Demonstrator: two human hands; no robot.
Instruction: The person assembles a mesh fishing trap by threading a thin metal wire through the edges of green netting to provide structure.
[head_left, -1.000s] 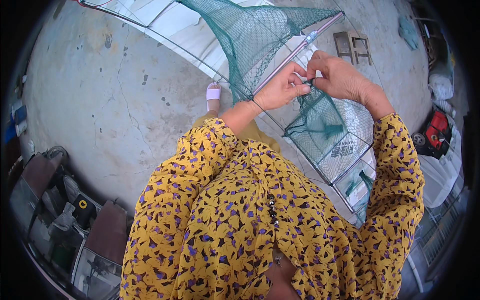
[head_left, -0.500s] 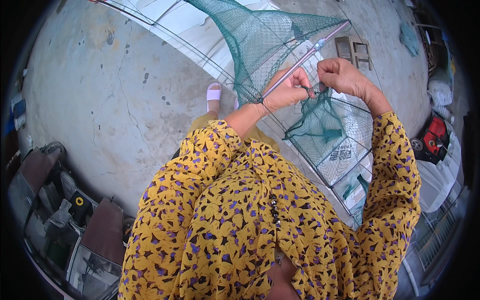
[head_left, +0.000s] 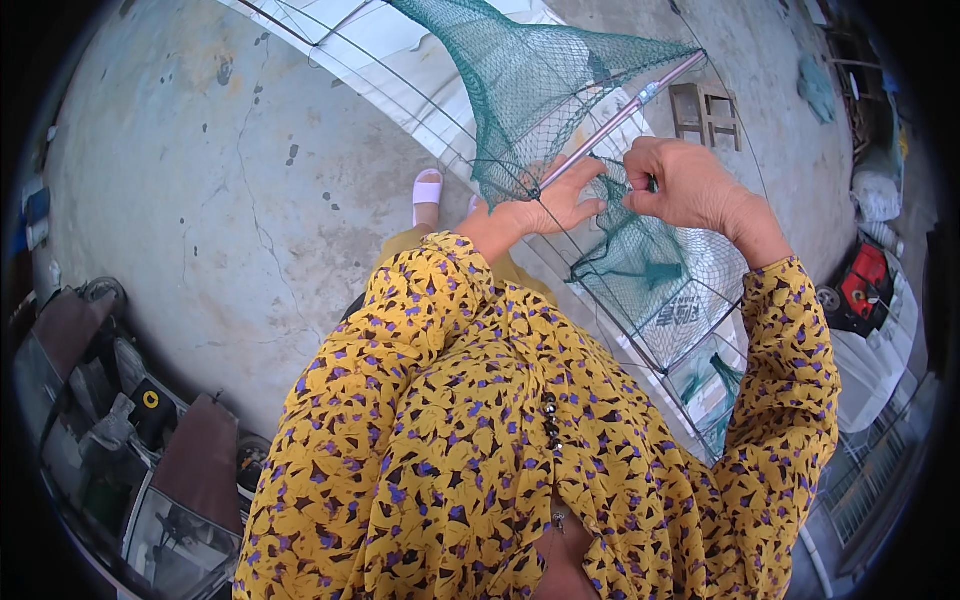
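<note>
1. Parked scooters (head_left: 120, 440), lower left edge: dark bodywork and seats, standing on the cracked concrete floor (head_left: 200, 200). Well apart from our work.
2. White sandal (head_left: 427, 190) on our foot, on the concrete just left of the net frame.
3. Left hand (head_left: 545, 205): fingers spread and extended, fingertips resting against the green mesh beside the rod; we cannot tell whether it pinches any twine.
4. Green net (head_left: 545, 75): stretched over a thin wire frame (head_left: 400, 85), held up in front of us above the floor. We judge it light, soft and limp on its own, prone to snagging fingers; the wire gives the only stiffness, so the frame or rod is the place to take hold.
5. Metal rod (head_left: 625, 110): long axis runs from our hands up and to the right, toward a small wooden stool (head_left: 703, 108).
6. Right hand (head_left: 685, 185): curled closed, pinching mesh or twine just right of the left hand, the two nearly meeting.
7. Red machine (head_left: 868, 285), far right.
</note>
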